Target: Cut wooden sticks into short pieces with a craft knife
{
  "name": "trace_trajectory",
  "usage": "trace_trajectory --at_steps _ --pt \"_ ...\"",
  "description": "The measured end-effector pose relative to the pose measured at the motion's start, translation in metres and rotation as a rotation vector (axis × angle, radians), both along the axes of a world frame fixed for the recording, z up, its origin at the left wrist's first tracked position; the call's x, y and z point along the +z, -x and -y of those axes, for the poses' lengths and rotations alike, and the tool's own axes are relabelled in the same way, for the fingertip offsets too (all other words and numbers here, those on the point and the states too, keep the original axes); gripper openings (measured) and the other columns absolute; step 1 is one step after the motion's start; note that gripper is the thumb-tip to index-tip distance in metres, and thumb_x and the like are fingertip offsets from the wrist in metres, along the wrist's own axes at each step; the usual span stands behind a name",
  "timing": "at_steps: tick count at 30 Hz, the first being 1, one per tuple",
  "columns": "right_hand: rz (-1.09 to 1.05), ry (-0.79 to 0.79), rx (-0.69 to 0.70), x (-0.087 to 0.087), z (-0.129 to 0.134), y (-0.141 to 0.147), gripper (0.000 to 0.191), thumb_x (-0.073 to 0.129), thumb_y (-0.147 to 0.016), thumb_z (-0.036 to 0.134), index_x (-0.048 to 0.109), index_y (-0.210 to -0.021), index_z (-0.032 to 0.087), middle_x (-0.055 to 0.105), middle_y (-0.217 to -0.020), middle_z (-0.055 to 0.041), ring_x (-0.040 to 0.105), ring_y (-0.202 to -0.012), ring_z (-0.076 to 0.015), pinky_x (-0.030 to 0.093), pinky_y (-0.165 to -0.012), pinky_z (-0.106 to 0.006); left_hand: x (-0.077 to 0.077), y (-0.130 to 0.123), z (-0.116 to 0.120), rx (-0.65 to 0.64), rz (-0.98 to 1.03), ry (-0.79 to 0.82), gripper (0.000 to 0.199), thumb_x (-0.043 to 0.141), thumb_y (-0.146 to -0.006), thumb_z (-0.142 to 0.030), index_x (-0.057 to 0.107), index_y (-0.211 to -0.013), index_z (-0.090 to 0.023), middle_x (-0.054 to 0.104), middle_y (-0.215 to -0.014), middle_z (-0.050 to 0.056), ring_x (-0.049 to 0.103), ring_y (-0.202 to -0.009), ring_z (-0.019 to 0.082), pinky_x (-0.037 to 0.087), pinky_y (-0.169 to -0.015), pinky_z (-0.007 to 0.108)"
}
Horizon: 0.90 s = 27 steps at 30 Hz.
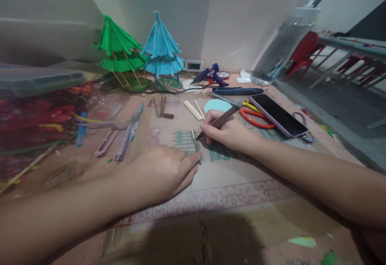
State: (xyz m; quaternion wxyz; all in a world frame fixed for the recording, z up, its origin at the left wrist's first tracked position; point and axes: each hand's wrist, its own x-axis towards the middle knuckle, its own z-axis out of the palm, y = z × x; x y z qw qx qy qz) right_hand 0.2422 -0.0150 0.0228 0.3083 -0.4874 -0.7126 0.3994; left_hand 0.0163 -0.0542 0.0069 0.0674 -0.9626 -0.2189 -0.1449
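Observation:
My right hand grips a brown marker, its dark tip touching or close to a thin wooden stick. Brown colour covers part of that stick, while its upper end looks pale. The fingers of my left hand press its lower end on the work sheet. Just beyond my hands lie several plain pale sticks. To their left are a few brown sticks and a brown marker cap. A pale blue paper octagon rests past my right hand.
Green and blue tiered models stand at the back, near a glue gun and a small clock. Scissors, a phone and a bottle are on the right. Pens and bagged craft materials occupy the left.

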Motion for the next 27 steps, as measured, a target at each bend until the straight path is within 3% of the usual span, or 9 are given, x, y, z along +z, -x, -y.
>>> trace_trajectory --at_steps 7,12,27 --pt "-0.052 0.003 0.026 -0.003 -0.0013 0.0006 0.018 0.067 -0.088 0.031 0.054 -0.08 0.021 0.068 -0.062 0.0014 0.064 -0.06 -0.0143 0.046 -0.057 -0.025 -0.0002 -0.0008 -0.0004 -0.013 0.017 -0.015 0.03 0.042 -0.102 -0.025 0.068 -0.112 -0.014 0.075 -0.077 0.005 0.07 -0.062 0.024 0.05 -0.054 0.035" --pt "-0.012 0.025 0.071 -0.0012 -0.0009 -0.0003 0.02 0.066 -0.087 0.03 0.052 -0.075 0.022 0.066 -0.057 0.0014 0.059 -0.054 -0.0141 0.044 -0.052 -0.025 -0.0003 -0.0012 -0.0005 -0.012 0.039 -0.04 0.03 0.04 -0.102 -0.025 0.068 -0.11 -0.015 0.073 -0.072 0.003 0.068 -0.058 0.023 0.048 -0.052 0.034" --pt "-0.063 -0.014 0.012 -0.0005 -0.0003 0.0004 0.019 0.065 -0.089 0.032 0.053 -0.079 0.021 0.065 -0.06 0.0015 0.059 -0.054 -0.0132 0.043 -0.051 -0.024 0.0021 -0.0016 -0.0003 0.012 0.005 -0.002 0.032 0.04 -0.102 -0.026 0.068 -0.113 -0.016 0.071 -0.073 0.004 0.067 -0.063 0.023 0.047 -0.056 0.034"
